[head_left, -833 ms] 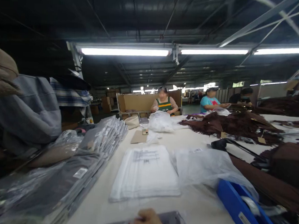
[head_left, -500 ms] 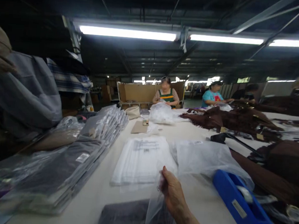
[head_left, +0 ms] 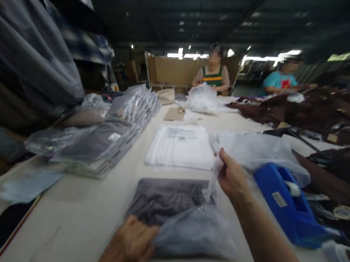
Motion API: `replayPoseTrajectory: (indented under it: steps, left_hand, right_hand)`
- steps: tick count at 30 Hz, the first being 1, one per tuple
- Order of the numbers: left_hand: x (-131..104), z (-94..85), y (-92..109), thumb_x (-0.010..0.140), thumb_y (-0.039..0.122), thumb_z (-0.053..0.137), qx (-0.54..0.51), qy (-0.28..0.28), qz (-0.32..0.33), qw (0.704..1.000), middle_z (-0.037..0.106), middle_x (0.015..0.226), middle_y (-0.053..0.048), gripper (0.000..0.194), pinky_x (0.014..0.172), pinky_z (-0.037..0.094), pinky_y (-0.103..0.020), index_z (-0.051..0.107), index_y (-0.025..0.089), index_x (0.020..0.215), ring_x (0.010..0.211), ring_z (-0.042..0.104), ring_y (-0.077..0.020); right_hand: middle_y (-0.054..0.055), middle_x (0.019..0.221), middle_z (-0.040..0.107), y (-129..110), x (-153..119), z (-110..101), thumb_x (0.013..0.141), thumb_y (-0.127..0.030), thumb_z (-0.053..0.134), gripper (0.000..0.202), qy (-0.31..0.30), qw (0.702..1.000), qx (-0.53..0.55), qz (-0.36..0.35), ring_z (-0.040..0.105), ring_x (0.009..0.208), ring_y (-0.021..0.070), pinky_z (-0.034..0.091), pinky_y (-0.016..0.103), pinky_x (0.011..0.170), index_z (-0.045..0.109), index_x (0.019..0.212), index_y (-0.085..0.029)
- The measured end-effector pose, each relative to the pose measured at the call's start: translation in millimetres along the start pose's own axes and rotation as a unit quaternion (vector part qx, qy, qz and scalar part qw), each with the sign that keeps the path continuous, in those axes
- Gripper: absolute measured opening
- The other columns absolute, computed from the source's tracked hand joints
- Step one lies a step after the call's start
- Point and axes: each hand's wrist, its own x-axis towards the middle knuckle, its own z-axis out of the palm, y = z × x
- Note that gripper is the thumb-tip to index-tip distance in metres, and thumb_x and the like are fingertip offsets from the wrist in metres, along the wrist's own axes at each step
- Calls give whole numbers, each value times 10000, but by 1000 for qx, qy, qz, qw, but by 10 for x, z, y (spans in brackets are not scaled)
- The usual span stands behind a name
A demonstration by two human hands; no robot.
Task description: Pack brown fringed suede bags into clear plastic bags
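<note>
A folded dark grey garment [head_left: 167, 196] lies flat in front of me, its near part covered by a clear plastic bag [head_left: 194, 232]. My right hand [head_left: 233, 175] is closed on a raised corner of that bag, above the garment's far right side. At the near left corner, my left hand [head_left: 134, 240] has its fingers curled at the bag's edge; motion blurs it, and its grip is not clear. Just beyond the garment is a flat stack of white plastic bags [head_left: 179, 149] with printing.
On the left stand piles of bagged grey garments [head_left: 102, 138]. A blue tape dispenser [head_left: 286, 206] sits right of my right arm, before brown fabric [head_left: 331, 158]. Another plastic bag [head_left: 251, 148] lies behind it. Co-workers [head_left: 211, 75] work across the table.
My view has tipped down. My left hand has come into view at the garment. My right hand has moved up and right, still holding the plastic.
</note>
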Motion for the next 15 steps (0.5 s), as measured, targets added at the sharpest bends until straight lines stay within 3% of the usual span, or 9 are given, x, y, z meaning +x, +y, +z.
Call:
replayPoseTrajectory:
  steps: [4,8,12,15]
  left_hand:
    - [-6,-18,193,765,99,519,36,-106,-13,994,621,892,-51,402,753,433,-376,523,201,1153,797,555,-209]
    - [442,6,348,724,147,595,20,-141,-88,986,572,1127,-104,471,913,392,-426,494,162,1184,1037,517,-267]
    - [1008,234,487,700,219,597,-100,-143,-150,973,642,921,-94,259,780,448,-357,598,122,940,893,593,-263]
    - [1319,480,491,597,180,638,-223,-145,-244,933,618,662,-18,77,603,434,-284,600,160,661,719,611,-233]
  right_hand:
    - [-51,490,533,48,-162,-340,605,-367,762,263,-75,985,-122,94,474,432,68,341,180,405,630,666,-148]
    - [-53,416,468,166,-292,-650,559,-419,778,350,-138,953,-232,140,367,374,44,229,169,378,574,542,-136]
    - [-74,416,389,291,-241,-727,584,-556,704,453,-177,931,-300,107,286,399,36,164,176,398,495,516,-159]
    - [-75,423,316,406,-101,-713,572,-674,623,538,-229,909,-338,83,246,405,45,144,198,404,410,489,-187]
